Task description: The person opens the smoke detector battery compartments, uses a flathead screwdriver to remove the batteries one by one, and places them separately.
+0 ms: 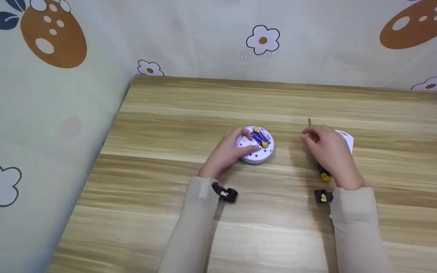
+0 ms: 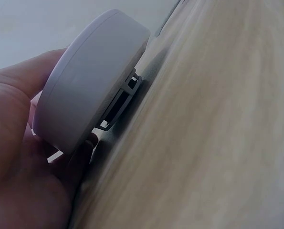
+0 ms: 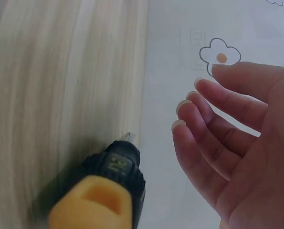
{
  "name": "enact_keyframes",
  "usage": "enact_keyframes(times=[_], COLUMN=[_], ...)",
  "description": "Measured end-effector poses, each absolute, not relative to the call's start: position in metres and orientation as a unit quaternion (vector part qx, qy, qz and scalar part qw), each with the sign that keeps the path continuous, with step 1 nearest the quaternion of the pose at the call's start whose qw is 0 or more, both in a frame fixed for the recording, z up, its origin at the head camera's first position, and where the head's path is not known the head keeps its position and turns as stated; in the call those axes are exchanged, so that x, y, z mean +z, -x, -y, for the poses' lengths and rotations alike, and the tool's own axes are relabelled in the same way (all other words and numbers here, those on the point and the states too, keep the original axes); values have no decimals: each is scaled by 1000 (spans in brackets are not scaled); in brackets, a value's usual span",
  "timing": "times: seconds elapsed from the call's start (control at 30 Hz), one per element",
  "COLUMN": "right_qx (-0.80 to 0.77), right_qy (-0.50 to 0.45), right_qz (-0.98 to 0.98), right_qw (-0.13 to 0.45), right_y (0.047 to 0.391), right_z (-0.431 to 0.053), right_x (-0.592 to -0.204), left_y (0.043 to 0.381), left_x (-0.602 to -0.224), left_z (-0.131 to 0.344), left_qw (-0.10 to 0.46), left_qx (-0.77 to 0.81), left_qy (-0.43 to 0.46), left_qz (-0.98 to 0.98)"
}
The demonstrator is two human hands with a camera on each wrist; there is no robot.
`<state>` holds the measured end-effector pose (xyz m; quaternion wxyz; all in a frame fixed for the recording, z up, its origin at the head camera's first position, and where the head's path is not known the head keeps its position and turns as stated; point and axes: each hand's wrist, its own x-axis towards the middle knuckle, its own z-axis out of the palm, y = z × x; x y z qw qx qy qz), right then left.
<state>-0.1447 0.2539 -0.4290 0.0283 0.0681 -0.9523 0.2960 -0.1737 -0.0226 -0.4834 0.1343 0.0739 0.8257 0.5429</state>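
My left hand point(image 1: 226, 151) grips a round white smoke detector point(image 1: 255, 157) by its edge, thumb and fingers around the near and far sides. Purple-and-yellow batteries point(image 1: 261, 137) lie in its upward face, which is dotted with small dark holes. In the left wrist view a dark slotted cage point(image 2: 120, 106) juts from the underside, close over the table. My right hand point(image 1: 330, 148) hovers over a black-and-yellow screwdriver point(image 1: 324, 176), fingers loosely bent and holding nothing. The hand hides the middle of the screwdriver; its shaft tip shows beyond the fingers.
A flat white plate point(image 1: 349, 139) with a slot lies on the wooden table point(image 1: 279, 212), partly behind my right hand. Patterned wall covering point(image 1: 203, 38) rises along the table's back and left edges. Each wrist carries a black strap-on camera.
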Motion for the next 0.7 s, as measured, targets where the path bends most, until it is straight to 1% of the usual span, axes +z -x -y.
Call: enact_keyframes(times=[0.33,0.7], right_qx=[299,305], right_qy=[-93,-104], right_qz=[949,946], right_qw=[30,21], right_y=[141,139], right_z=[-228,-217], right_x=[-432,-430], left_y=[174,173], left_x=[-485,-484], left_z=[22,23], left_qw=[134,136], left_qx=[539,541], left_qy=[-78,-75], left_qz=[-828,-826])
